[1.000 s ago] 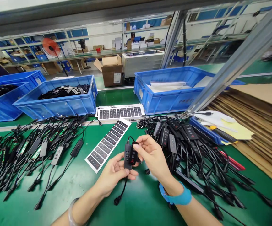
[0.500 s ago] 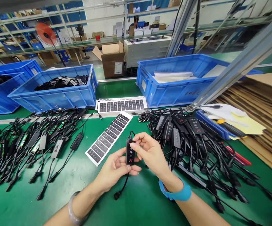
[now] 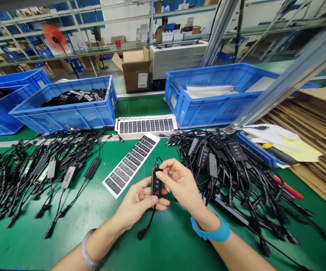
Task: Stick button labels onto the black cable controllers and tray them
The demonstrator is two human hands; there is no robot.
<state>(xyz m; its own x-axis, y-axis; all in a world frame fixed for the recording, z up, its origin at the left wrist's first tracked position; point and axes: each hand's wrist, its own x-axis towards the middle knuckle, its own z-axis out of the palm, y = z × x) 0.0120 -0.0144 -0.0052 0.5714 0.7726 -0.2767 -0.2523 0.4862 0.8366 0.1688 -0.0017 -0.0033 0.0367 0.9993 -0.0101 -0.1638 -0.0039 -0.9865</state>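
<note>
A small black controller [image 3: 157, 184] with round button marks and a red mark is held upright above the green table, a cable hanging from its lower end. My left hand [image 3: 140, 199] wraps round it from the left and below, thumb near its bottom edge. The thumb and fingers of my right hand [image 3: 178, 180] press on its upper part and cover the top of its face. Just behind lies a white sheet of black labels [image 3: 130, 163], set at a slant. More label sheets [image 3: 146, 126] are stacked farther back.
Cabled controllers lie in a pile at the left [image 3: 51, 169] and another at the right [image 3: 214, 165]. Blue bins stand behind, one with black parts [image 3: 69, 114], one with papers [image 3: 208, 109]. Cardboard sheets [image 3: 315, 124] and a slanted metal post [image 3: 290, 71] are at the right.
The view has shifted very slightly. Both hands keep almost the same hold on the controller, with my left thumb a little higher against its lower end.
</note>
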